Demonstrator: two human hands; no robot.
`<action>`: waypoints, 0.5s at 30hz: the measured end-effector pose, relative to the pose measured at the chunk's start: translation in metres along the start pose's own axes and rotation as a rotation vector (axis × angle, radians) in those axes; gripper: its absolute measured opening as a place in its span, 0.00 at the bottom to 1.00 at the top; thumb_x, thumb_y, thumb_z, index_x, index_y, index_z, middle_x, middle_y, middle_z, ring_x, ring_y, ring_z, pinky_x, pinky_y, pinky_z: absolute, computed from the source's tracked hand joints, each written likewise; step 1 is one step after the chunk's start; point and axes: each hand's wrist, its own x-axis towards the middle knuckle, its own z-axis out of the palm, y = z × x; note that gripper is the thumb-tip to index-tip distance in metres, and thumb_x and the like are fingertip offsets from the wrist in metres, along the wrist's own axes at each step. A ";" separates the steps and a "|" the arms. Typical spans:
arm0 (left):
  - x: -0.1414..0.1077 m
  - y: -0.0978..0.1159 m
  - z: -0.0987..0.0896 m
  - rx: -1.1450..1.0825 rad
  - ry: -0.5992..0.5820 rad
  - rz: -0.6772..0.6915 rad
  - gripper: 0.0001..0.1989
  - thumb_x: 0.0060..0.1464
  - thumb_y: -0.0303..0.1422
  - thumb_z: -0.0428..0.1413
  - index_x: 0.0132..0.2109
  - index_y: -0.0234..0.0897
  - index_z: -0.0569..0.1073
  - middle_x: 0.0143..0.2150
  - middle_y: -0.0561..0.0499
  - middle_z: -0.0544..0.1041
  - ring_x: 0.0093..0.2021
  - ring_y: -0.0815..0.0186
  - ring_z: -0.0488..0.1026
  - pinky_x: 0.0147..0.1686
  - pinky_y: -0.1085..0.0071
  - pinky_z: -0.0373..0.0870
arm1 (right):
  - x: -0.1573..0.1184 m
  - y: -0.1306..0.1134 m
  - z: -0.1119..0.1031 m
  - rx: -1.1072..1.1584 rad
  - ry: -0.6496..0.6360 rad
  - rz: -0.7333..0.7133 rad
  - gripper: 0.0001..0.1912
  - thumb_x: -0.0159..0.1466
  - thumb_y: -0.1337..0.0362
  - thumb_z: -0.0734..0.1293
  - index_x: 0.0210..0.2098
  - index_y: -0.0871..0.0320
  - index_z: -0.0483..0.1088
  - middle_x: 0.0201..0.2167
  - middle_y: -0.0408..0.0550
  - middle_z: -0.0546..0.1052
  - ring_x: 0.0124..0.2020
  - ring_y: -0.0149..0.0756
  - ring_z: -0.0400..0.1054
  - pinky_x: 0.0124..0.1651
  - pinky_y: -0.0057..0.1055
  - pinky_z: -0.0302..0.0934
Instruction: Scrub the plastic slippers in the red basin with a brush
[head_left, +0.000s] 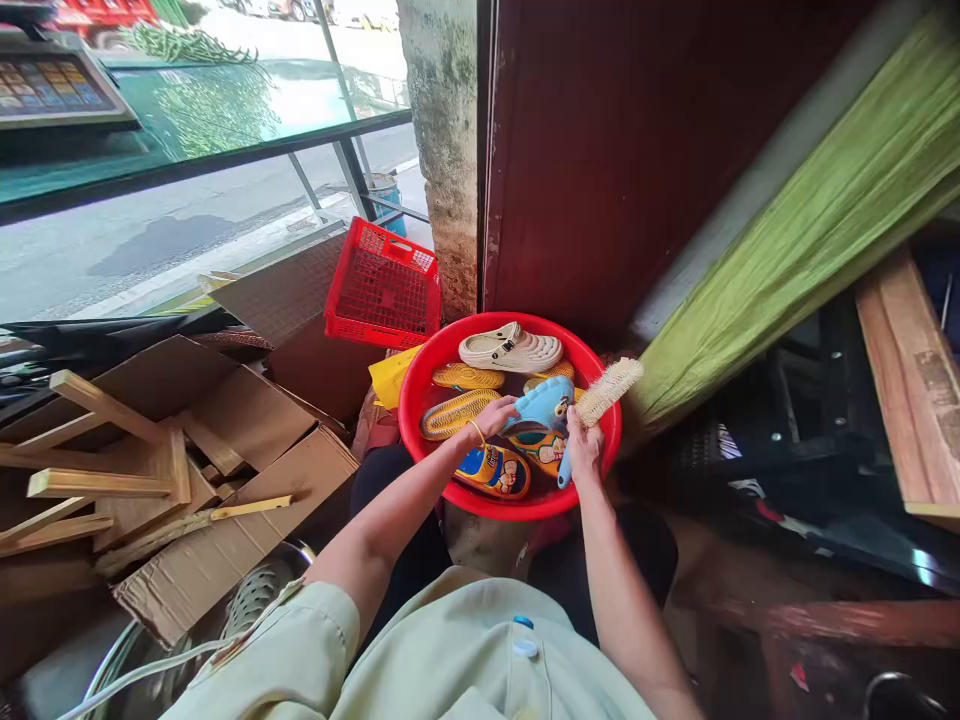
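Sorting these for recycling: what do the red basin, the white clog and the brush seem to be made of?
The red basin looks like moulded plastic, with a glossy, smooth surface. The white clog looks like matte moulded foam, with rounded vent holes. The brush has pale, stiff-looking bristles, perhaps natural fibre or plastic; the look leaves that open.

Access over the red plastic basin (409, 400) is open from the person's side only. A dark red door panel (555, 170) stands just beyond the far rim, with a red plastic crate (382, 285) beside it. Cardboard flaps (247, 420) and wooden slats (105, 470) obstruct the left. Green cloth (795, 240) leans in at right. Clogs (511, 347) crowd the basin around the left hand (491, 418) and right hand (583, 447), limiting clearance; the brush (609, 392) juts past the rim.
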 end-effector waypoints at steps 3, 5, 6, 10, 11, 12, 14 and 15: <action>0.011 -0.022 0.008 0.030 -0.034 -0.042 0.06 0.50 0.36 0.60 0.30 0.41 0.78 0.27 0.51 0.77 0.28 0.60 0.72 0.33 0.65 0.72 | -0.002 0.006 0.007 -0.091 0.071 -0.132 0.33 0.67 0.39 0.62 0.56 0.60 0.75 0.54 0.62 0.81 0.60 0.53 0.73 0.57 0.43 0.70; 0.015 -0.036 0.010 0.051 -0.051 -0.079 0.04 0.48 0.36 0.61 0.30 0.42 0.78 0.26 0.52 0.77 0.27 0.60 0.72 0.34 0.65 0.73 | -0.001 0.012 0.017 -0.153 -0.022 -0.176 0.32 0.68 0.41 0.62 0.58 0.60 0.74 0.55 0.62 0.80 0.61 0.52 0.72 0.61 0.45 0.68; 0.016 -0.041 0.011 0.061 -0.050 -0.096 0.04 0.47 0.35 0.61 0.32 0.42 0.79 0.28 0.51 0.78 0.29 0.60 0.73 0.36 0.64 0.73 | -0.001 0.016 0.022 -0.187 -0.075 -0.206 0.32 0.69 0.42 0.62 0.59 0.60 0.73 0.56 0.62 0.79 0.62 0.52 0.71 0.63 0.47 0.66; 0.010 -0.050 0.017 0.144 0.048 -0.164 0.17 0.49 0.34 0.63 0.48 0.39 0.80 0.41 0.45 0.81 0.43 0.52 0.77 0.51 0.56 0.72 | 0.006 0.038 0.043 -0.361 -0.187 -0.334 0.32 0.70 0.47 0.62 0.66 0.61 0.67 0.66 0.64 0.71 0.69 0.53 0.62 0.71 0.53 0.57; 0.007 -0.049 0.019 0.202 0.086 -0.184 0.18 0.52 0.34 0.63 0.51 0.39 0.80 0.43 0.43 0.81 0.46 0.50 0.77 0.54 0.54 0.71 | 0.008 0.043 0.047 -0.405 -0.198 -0.349 0.33 0.71 0.47 0.62 0.67 0.62 0.65 0.67 0.65 0.69 0.70 0.54 0.60 0.72 0.55 0.56; 0.003 -0.046 0.021 0.270 0.119 -0.199 0.19 0.54 0.34 0.63 0.53 0.39 0.79 0.45 0.42 0.81 0.48 0.49 0.77 0.56 0.53 0.70 | 0.010 0.048 0.050 -0.448 -0.208 -0.354 0.33 0.71 0.48 0.62 0.68 0.63 0.64 0.67 0.66 0.68 0.71 0.55 0.58 0.72 0.56 0.55; -0.008 -0.038 0.023 0.391 0.155 -0.189 0.18 0.58 0.35 0.61 0.55 0.42 0.78 0.49 0.42 0.80 0.50 0.48 0.77 0.57 0.54 0.68 | 0.012 0.056 0.055 -0.530 -0.243 -0.349 0.34 0.71 0.50 0.61 0.70 0.65 0.61 0.68 0.69 0.66 0.72 0.57 0.56 0.72 0.57 0.55; -0.014 -0.033 0.022 0.425 0.158 -0.157 0.17 0.60 0.35 0.61 0.56 0.43 0.78 0.51 0.42 0.79 0.52 0.49 0.77 0.57 0.55 0.68 | 0.014 0.059 0.056 -0.573 -0.260 -0.340 0.35 0.71 0.51 0.61 0.71 0.67 0.59 0.69 0.71 0.65 0.73 0.57 0.55 0.72 0.57 0.55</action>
